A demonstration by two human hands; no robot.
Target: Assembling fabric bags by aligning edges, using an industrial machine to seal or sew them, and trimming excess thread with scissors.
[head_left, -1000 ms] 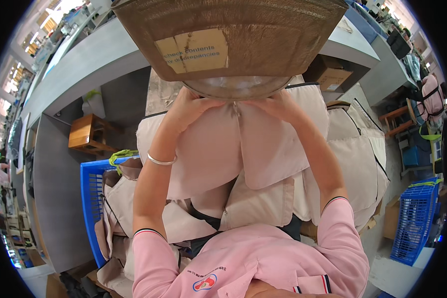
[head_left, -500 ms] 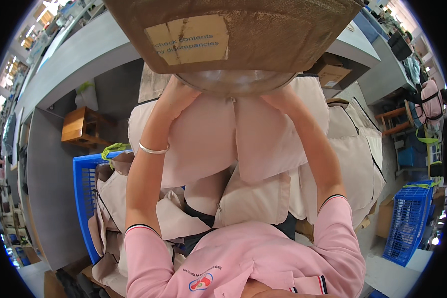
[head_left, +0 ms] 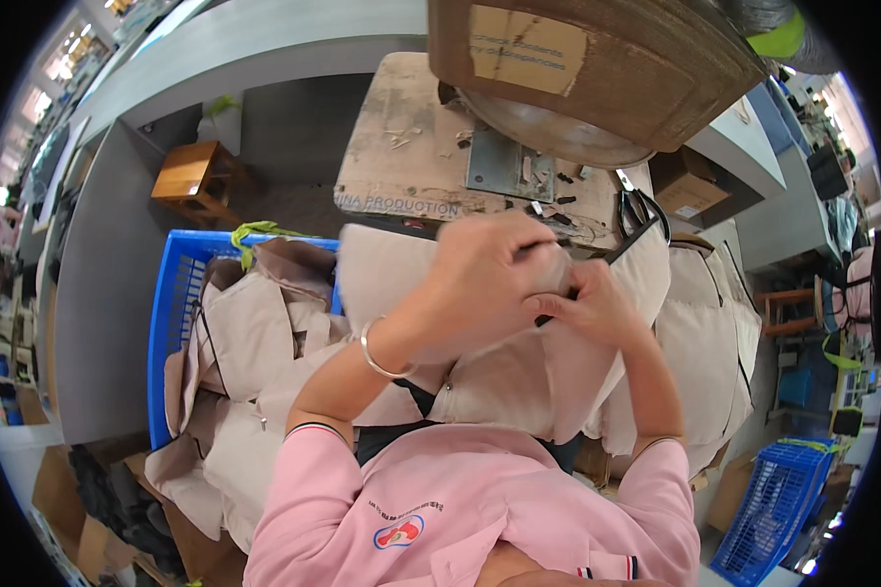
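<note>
A beige fabric piece with dark edging (head_left: 382,259) lies across my lap in front of the machine. My left hand (head_left: 494,269), a silver bangle on its wrist, is closed on a bunched part of this fabric piece, knuckles upward. Right beside it, my right hand (head_left: 602,303) pinches the same piece between thumb and fingers, close to a dark edge. The fabric folds between the two hands, and what lies under the left palm is hidden. More beige fabric (head_left: 504,386) with a zipper hangs over my legs below.
A brown machine head (head_left: 597,59) overhangs a worn worktable (head_left: 387,147) with a metal plate (head_left: 494,166), black scissors (head_left: 638,207) and scraps. A blue basket (head_left: 171,323) heaped with beige pieces stands at left, a wooden stool (head_left: 191,176) behind it. Another blue basket (head_left: 778,504) stands at right.
Both hands have come back toward me from beneath the machine head, bringing the fabric piece, and are now close together. The worktable's top has come into sight.
</note>
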